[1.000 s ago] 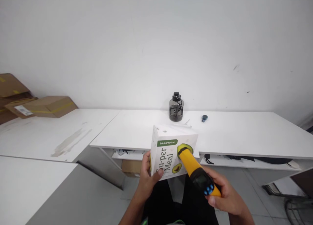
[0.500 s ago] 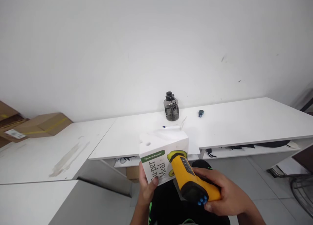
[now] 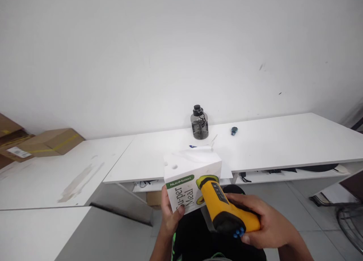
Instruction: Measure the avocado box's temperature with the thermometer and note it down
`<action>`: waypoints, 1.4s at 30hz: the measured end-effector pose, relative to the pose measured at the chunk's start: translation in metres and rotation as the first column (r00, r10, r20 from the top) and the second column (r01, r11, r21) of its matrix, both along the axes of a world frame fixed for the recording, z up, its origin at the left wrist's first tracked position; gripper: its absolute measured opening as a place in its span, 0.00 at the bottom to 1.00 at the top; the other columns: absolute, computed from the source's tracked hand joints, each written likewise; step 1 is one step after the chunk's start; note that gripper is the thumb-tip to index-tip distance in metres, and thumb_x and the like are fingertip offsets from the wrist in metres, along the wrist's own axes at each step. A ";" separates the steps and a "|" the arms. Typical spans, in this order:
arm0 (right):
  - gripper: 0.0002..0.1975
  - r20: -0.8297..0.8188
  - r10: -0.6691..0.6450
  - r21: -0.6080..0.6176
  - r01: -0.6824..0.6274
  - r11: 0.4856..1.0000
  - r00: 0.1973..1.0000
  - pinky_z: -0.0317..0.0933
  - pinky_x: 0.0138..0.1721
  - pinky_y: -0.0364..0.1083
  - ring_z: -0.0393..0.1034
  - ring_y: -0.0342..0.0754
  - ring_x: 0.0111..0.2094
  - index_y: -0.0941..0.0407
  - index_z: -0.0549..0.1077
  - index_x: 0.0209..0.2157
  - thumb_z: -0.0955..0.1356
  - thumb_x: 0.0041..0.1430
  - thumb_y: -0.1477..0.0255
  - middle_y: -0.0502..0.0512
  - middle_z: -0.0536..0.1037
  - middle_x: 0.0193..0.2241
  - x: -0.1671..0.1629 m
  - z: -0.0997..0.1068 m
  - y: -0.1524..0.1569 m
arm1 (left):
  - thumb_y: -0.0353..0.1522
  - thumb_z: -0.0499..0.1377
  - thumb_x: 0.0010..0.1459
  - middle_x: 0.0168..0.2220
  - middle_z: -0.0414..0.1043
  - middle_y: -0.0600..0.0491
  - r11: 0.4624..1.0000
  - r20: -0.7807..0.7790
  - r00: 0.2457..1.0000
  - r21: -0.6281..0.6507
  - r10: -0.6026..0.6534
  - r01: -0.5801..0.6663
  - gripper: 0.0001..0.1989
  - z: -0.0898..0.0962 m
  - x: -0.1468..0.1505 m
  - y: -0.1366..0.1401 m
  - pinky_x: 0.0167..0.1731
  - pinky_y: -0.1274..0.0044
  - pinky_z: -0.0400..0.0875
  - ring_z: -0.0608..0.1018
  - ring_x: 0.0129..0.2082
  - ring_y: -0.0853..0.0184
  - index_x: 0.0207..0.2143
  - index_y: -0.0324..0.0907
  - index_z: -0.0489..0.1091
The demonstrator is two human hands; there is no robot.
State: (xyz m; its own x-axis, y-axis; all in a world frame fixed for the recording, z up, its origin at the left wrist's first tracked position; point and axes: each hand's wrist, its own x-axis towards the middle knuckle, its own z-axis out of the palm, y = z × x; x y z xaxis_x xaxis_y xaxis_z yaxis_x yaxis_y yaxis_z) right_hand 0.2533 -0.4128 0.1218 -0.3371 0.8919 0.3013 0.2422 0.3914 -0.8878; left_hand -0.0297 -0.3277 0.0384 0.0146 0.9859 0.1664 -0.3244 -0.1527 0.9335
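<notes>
My left hand [image 3: 170,213] grips the lower left corner of a white carton [image 3: 185,189], its thumb on the front. The carton carries a green NutriMotion label, the words "Meal" and avocado pictures, and a round hole shows in its top. In my right hand [image 3: 266,221] is a yellow and black handheld device [image 3: 219,204], fingers wrapped round its handle. A dark button panel runs along its top, and blue tips show at its near lower end. The device's far end overlaps the carton's front; whether they touch I cannot tell.
A dark water bottle [image 3: 199,125] stands on the white desk [image 3: 283,136] by the wall. Near it lie a blue pen [image 3: 193,146] and a small blue object [image 3: 234,130]. Cardboard boxes [image 3: 53,140] are at the left. Cables and black items lie on the shelf underneath.
The carton and the yellow device have shifted slightly right in the picture, together with a small camera movement. Both hands keep their hold.
</notes>
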 end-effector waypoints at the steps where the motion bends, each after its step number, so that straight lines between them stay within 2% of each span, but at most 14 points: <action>1: 0.37 0.000 -0.006 -0.006 0.006 1.000 1.000 0.70 0.45 0.50 0.76 0.57 0.45 0.51 0.69 0.61 0.75 0.48 0.60 0.62 0.78 0.50 0.001 0.000 0.000 | 0.48 0.71 0.36 0.40 0.78 0.45 1.000 -0.006 1.000 -0.009 0.003 -0.003 0.48 0.003 0.002 -0.002 0.36 0.65 0.78 0.80 0.38 0.52 0.58 0.45 0.58; 6: 0.38 0.014 -0.002 -0.004 0.003 1.000 1.000 0.70 0.46 0.52 0.76 0.59 0.46 0.51 0.69 0.60 0.75 0.46 0.61 0.63 0.78 0.51 0.006 -0.002 0.002 | 0.53 0.69 0.37 0.42 0.77 0.45 0.998 -0.037 0.998 -0.048 0.049 -0.051 0.50 0.018 0.010 -0.010 0.39 0.64 0.77 0.79 0.44 0.50 0.59 0.46 0.57; 9: 0.38 -0.016 0.008 0.000 -0.008 1.000 1.000 0.69 0.47 0.51 0.75 0.58 0.47 0.52 0.69 0.61 0.75 0.47 0.61 0.63 0.77 0.51 0.005 -0.003 0.004 | 0.54 0.69 0.35 0.40 0.77 0.45 0.998 -0.049 0.998 -0.049 0.031 -0.033 0.48 0.020 0.011 -0.009 0.38 0.63 0.77 0.79 0.43 0.49 0.57 0.46 0.59; 13: 0.38 -0.045 0.021 -0.002 -0.021 1.000 0.999 0.70 0.45 0.50 0.76 0.57 0.45 0.52 0.68 0.61 0.75 0.48 0.62 0.62 0.78 0.50 0.005 -0.009 0.005 | 0.52 0.70 0.35 0.40 0.77 0.46 0.998 -0.039 0.999 -0.048 0.033 -0.035 0.46 0.024 0.012 -0.011 0.38 0.66 0.76 0.79 0.41 0.51 0.54 0.45 0.60; 17: 0.37 0.000 -0.016 0.001 0.016 1.000 1.000 0.69 0.47 0.51 0.75 0.58 0.47 0.51 0.70 0.60 0.75 0.47 0.61 0.62 0.78 0.50 0.010 -0.019 0.004 | 0.51 0.70 0.37 0.41 0.77 0.45 0.999 -0.012 0.999 -0.029 0.031 -0.032 0.46 0.030 0.014 -0.014 0.37 0.69 0.76 0.79 0.42 0.53 0.55 0.45 0.58; 21: 0.37 0.020 -0.021 -0.075 0.022 0.997 1.000 0.69 0.46 0.52 0.75 0.58 0.47 0.53 0.69 0.60 0.75 0.48 0.60 0.65 0.77 0.50 0.012 -0.025 0.002 | 0.48 0.71 0.40 0.43 0.77 0.45 1.000 -0.021 0.999 0.001 -0.029 0.029 0.44 0.029 0.009 -0.013 0.40 0.67 0.76 0.79 0.42 0.53 0.56 0.44 0.58; 24: 0.38 -0.051 0.037 -0.154 -0.044 0.987 0.998 0.70 0.43 0.50 0.75 0.56 0.44 0.53 0.66 0.60 0.74 0.49 0.58 0.64 0.76 0.49 0.010 -0.025 0.002 | 0.46 0.71 0.40 0.44 0.76 0.44 0.997 -0.033 0.996 0.003 -0.080 0.080 0.44 0.026 0.005 -0.011 0.41 0.66 0.76 0.79 0.43 0.52 0.57 0.45 0.57; 27: 0.38 -0.159 0.081 -0.215 -0.114 0.970 0.984 0.69 0.42 0.49 0.75 0.54 0.43 0.53 0.64 0.61 0.74 0.50 0.57 0.64 0.75 0.49 0.005 -0.022 0.003 | 0.46 0.71 0.40 0.45 0.76 0.44 0.997 -0.020 0.997 -0.019 -0.076 0.076 0.45 0.023 0.005 -0.011 0.42 0.65 0.76 0.79 0.44 0.52 0.57 0.45 0.56; 30: 0.38 -0.263 0.045 -0.231 -0.108 0.967 0.964 0.68 0.42 0.49 0.73 0.55 0.44 0.53 0.65 0.59 0.75 0.48 0.56 0.62 0.76 0.46 -0.004 -0.021 0.006 | 0.47 0.71 0.39 0.45 0.76 0.44 0.996 -0.005 0.999 -0.078 -0.042 0.042 0.45 0.015 0.009 -0.010 0.42 0.65 0.76 0.79 0.43 0.52 0.56 0.45 0.57; 32: 0.39 -0.356 -0.003 -0.248 -0.091 0.965 0.934 0.67 0.37 0.47 0.73 0.52 0.39 0.53 0.65 0.59 0.75 0.47 0.54 0.59 0.76 0.40 -0.012 -0.022 0.007 | 0.48 0.71 0.38 0.45 0.76 0.45 0.993 -0.012 1.000 -0.112 0.027 -0.028 0.44 0.007 0.012 -0.007 0.41 0.65 0.76 0.79 0.43 0.52 0.55 0.45 0.58; 35: 0.38 -0.485 -0.083 -0.274 -0.061 0.960 0.871 0.62 0.27 0.43 0.67 0.44 0.26 0.52 0.63 0.59 0.73 0.50 0.52 0.53 0.74 0.33 -0.025 -0.026 0.012 | 0.50 0.67 0.44 0.46 0.74 0.47 0.970 -0.087 0.978 -0.137 0.190 -0.201 0.37 -0.003 0.008 0.009 0.44 0.65 0.75 0.78 0.44 0.54 0.53 0.45 0.60; 38: 0.33 -0.549 -0.240 -0.251 0.116 0.961 0.801 0.61 0.29 0.43 0.63 0.41 0.25 0.51 0.63 0.58 0.73 0.54 0.56 0.51 0.73 0.32 -0.034 -0.030 0.019 | 0.50 0.63 0.48 0.46 0.73 0.47 0.926 -0.279 0.893 -0.033 0.352 -0.376 0.31 -0.008 -0.005 0.046 0.48 0.64 0.72 0.76 0.45 0.55 0.50 0.44 0.61; 40: 0.32 -0.586 -0.346 -0.226 0.262 0.938 0.733 0.62 0.31 0.44 0.64 0.42 0.27 0.51 0.63 0.58 0.73 0.55 0.58 0.51 0.73 0.33 -0.037 -0.031 0.024 | 0.50 0.63 0.46 0.46 0.71 0.45 0.911 -0.387 0.830 0.073 0.402 -0.407 0.32 -0.008 -0.016 0.080 0.49 0.63 0.70 0.75 0.47 0.54 0.48 0.42 0.60; 42: 0.30 -0.615 -0.427 -0.213 0.381 0.900 0.663 0.64 0.32 0.45 0.65 0.43 0.28 0.52 0.63 0.57 0.72 0.56 0.57 0.53 0.74 0.35 -0.039 -0.031 0.029 | 0.50 0.63 0.46 0.44 0.71 0.44 0.928 -0.483 0.796 0.113 0.363 -0.355 0.29 -0.006 -0.025 0.115 0.48 0.64 0.71 0.75 0.45 0.54 0.44 0.41 0.61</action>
State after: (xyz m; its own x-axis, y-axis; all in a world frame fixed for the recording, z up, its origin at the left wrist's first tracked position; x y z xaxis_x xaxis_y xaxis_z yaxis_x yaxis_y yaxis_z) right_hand 0.2142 -0.3840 0.0911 0.3101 0.9184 0.2457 -0.2621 0.3310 -0.9065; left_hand -0.0549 -0.2128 0.0324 -0.2570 0.9340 0.2484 0.2528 -0.1831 0.9500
